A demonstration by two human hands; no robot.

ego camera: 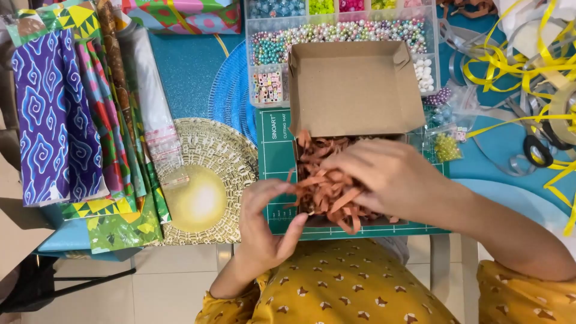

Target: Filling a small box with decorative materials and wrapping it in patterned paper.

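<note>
Hands in crinkly brown paper shred

Right hand (384,174) presses curled strips (327,180) inside the matte cardboard box (354,90) near the desk's front edge; left hand (267,219) pinches loose strands.

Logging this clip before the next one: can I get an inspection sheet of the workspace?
Surface: blue table with a green cutting mat.
Job's things: open cardboard box filled with brown shredded paper.
Clutter: bead organiser, folded wrapping papers, round gold placemat, yellow ribbon, scissors, small bead bags.
Grippers: left hand pinches shreds at the box's edge; right hand lies on the shreds.
Cables: nothing seen.
Surroundings: pale tiled floor; yellow patterned garment.
</note>
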